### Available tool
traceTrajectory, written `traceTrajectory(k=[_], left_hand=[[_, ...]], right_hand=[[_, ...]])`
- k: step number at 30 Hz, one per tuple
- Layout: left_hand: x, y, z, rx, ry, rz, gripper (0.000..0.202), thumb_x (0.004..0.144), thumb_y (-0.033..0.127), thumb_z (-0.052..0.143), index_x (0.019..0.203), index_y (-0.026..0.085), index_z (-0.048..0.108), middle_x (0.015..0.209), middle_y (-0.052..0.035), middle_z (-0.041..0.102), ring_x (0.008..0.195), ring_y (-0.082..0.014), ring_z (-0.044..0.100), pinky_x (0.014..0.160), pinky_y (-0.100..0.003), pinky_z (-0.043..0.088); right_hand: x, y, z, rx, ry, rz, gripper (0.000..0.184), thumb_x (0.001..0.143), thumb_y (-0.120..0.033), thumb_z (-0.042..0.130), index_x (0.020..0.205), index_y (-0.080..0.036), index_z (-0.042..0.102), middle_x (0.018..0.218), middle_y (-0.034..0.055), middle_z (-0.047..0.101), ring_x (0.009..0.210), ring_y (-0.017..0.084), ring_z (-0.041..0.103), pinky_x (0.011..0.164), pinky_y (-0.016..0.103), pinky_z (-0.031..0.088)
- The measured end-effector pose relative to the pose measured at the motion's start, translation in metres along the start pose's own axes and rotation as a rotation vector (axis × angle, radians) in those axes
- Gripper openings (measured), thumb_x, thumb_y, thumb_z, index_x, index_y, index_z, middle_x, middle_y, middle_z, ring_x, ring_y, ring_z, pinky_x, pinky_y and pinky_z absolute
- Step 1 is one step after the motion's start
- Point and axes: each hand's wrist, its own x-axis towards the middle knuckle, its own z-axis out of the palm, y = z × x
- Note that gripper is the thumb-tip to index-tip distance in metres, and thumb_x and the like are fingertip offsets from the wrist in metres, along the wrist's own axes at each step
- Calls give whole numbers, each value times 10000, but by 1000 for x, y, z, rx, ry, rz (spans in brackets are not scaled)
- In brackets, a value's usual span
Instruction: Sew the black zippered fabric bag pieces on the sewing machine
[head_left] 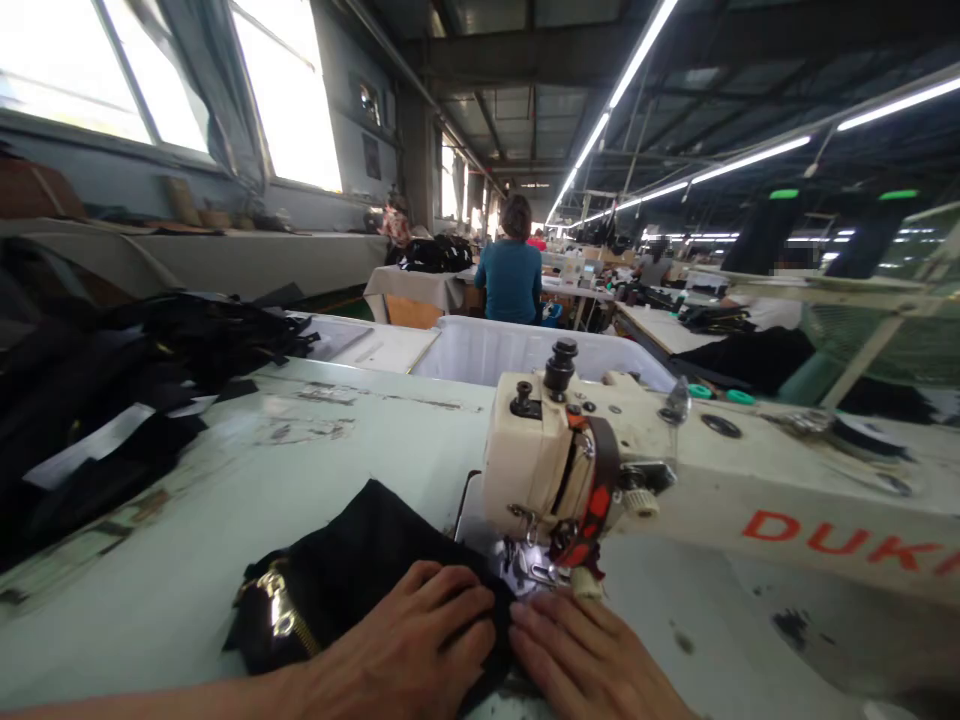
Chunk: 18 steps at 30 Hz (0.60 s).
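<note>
On the pale sewing table point(225, 540), the left hand point(405, 650) and right hand point(585, 660) lie flat and open, gripping nothing, pressing the black fabric point(352, 560) at the presser foot point(536, 572) of the sewing machine point(540, 450); best practice is even pressure with fingertips clear of the foot.

Red "DUK…", cut off, on sewing machine point(720, 480) arm.

head view looks forward and down, close over the sewing machine point(570, 460).
</note>
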Motion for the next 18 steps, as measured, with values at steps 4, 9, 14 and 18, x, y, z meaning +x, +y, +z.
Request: traceTrajectory(k=[4,9,14,18], left_hand=[[0,-2,1,31,-55,1,153,970,225,472,1049,206,602,1210,-35,658,1081,-228,587,923,-370,421],[0,-3,-1,21,-48,15,144,969,238,493,1072,217,591,1222,-26,648,1089,-220,574,916,-351,399],[1,-3,2,-31,-23,-32,147,948,237,526,1076,230,598,1218,-28,645,1111,-233,560,946,-363,390],[6,-9,1,-68,-135,-83,217,932,254,550,1147,251,580,1276,-28,612,1154,-261,537,969,-410,402]], right_hand=[[-5,-2,2,-32,16,29,406,1028,-150,273,1021,-216,673,999,-52,745,895,132,666,861,255,458],[-7,0,3,-53,-83,25,438,1046,-198,215,1134,-211,643,1116,-43,715,981,153,642,884,285,437],[-4,-2,12,-129,-62,1,419,1045,-228,238,1105,-190,651,1142,-37,705,999,160,629,876,295,438],[-4,-3,21,-165,-66,55,444,1032,-180,207,1130,-165,640,1138,-14,706,989,171,624,820,304,444]])
